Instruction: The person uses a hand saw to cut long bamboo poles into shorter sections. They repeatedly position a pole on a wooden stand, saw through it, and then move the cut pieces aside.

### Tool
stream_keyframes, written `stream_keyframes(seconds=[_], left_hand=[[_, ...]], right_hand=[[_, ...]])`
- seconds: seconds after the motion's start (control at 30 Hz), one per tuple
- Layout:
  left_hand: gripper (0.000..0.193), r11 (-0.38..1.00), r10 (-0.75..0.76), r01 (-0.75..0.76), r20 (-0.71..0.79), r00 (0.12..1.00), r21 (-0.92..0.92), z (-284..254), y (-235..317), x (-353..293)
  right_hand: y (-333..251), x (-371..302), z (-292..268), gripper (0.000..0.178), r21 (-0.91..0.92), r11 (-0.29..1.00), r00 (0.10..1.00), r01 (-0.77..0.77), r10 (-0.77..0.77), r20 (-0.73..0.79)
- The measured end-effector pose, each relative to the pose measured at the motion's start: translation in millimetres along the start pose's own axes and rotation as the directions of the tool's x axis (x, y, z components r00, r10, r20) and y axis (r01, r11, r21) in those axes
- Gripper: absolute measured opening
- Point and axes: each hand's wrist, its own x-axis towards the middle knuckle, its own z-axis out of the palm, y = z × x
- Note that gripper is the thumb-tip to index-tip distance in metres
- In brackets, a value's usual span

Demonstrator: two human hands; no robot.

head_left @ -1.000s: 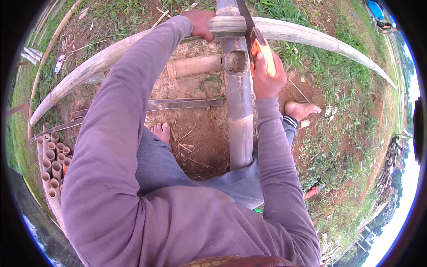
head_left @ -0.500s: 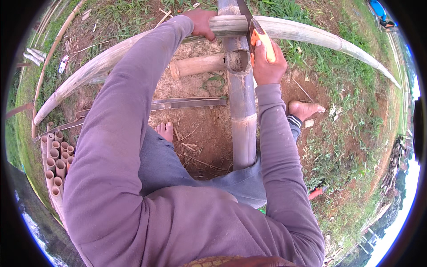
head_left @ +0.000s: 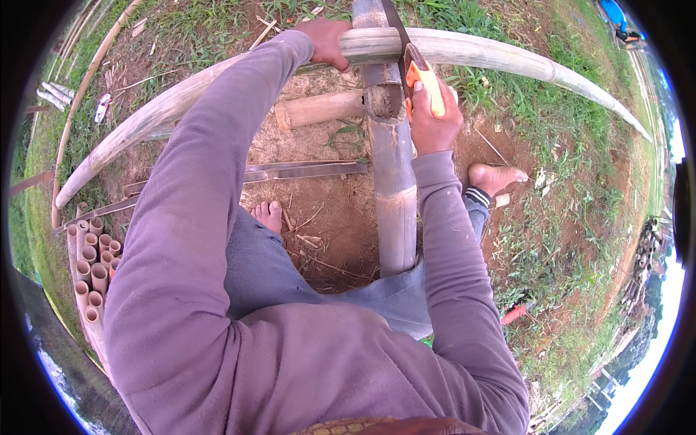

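A long bamboo pole [head_left: 493, 52] lies crosswise over a thicker bamboo post [head_left: 395, 163] that runs away from me. My left hand [head_left: 326, 40] is closed over the pole, left of the crossing. In my right hand [head_left: 437, 123] is the orange handle of a handsaw [head_left: 428, 83], fingers wrapped round it. The saw's dark blade stands across the pole close to the crossing; how deep it sits I cannot tell. Just nearer than the pole, the thick post has an open notch [head_left: 383, 101] in its top.
A short bamboo piece [head_left: 322, 110] butts against the post's left side. Dark flat strips [head_left: 304, 170] lie across the ground nearer me. Cut bamboo tubes [head_left: 93, 268] stand bundled at the left. A red-orange object [head_left: 515, 313] lies on the grass at right. My bare feet [head_left: 496, 177] straddle the post.
My right hand and the saw have drawn back toward me, with the blade still across the pole. My left hand and the pole have hardly moved.
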Motion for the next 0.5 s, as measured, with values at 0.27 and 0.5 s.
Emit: stream_keyframes(seconds=[0.27,0.5], left_hand=[[0.083,0.999,-0.013,0.012,0.011,1.0,0.042,-4,26,-1],[0.086,0.999,-0.039,0.039,0.005,0.999,0.015,2,38,9]], right_hand=[[15,-9,-14,0.039,0.121,0.99,0.996,-0.078,0.084,-0.043],[37,-8,-38,0.043,0.091,0.995,0.999,-0.034,0.031,0.04]])
